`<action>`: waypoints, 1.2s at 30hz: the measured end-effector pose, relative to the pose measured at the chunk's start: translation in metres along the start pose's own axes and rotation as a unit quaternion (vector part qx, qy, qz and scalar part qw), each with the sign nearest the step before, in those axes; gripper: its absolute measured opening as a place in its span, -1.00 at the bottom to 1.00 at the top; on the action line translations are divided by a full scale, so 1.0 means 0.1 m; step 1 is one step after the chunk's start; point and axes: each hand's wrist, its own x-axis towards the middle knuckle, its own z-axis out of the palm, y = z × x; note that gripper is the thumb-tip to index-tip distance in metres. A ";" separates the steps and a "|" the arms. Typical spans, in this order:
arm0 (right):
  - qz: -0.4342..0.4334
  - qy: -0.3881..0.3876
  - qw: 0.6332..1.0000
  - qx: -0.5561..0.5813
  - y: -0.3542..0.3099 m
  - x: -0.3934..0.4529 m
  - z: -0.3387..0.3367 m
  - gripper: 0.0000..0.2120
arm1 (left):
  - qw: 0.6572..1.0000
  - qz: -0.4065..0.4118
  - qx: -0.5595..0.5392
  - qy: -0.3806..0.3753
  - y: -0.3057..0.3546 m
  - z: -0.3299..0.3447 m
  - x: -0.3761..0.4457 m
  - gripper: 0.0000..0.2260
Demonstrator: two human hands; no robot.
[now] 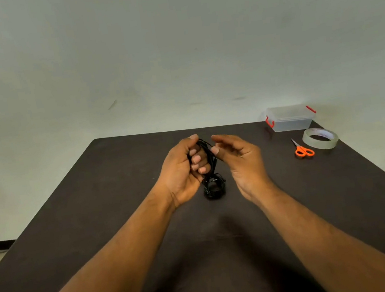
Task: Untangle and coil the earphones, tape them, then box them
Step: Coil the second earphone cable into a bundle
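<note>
Black earphones (213,185) hang as a looped bundle between my hands above the middle of the dark table (96,208). My left hand (182,169) is closed around the upper part of the cable, fingers curled over it. My right hand (240,159) is just to the right, its thumb and fingertips touching the cable near the top, the other fingers loosely spread. The lower loops dangle below my left palm. The earbuds and plug are not distinguishable in the bundle.
A clear plastic box (290,118) with red latches stands at the far right corner. A roll of clear tape (320,138) lies in front of it, near the right edge. Orange-handled scissors (303,149) lie left of the roll.
</note>
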 end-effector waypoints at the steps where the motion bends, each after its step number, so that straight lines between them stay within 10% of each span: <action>1: 0.008 0.019 1.000 -0.007 0.06 0.02 -0.01 -0.72 | 1.000 0.012 0.005 0.022 -0.01 -0.04 0.05 -0.58; 22: -0.014 -0.073 0.974 -0.214 0.70 0.18 0.23 -0.88 | 0.962 0.081 0.258 0.030 -0.25 -0.82 0.49 -0.64; 36: -0.172 -0.021 0.889 -0.424 0.85 0.16 0.27 -0.87 | 0.866 0.241 0.417 0.134 -0.57 -0.84 0.45 -0.80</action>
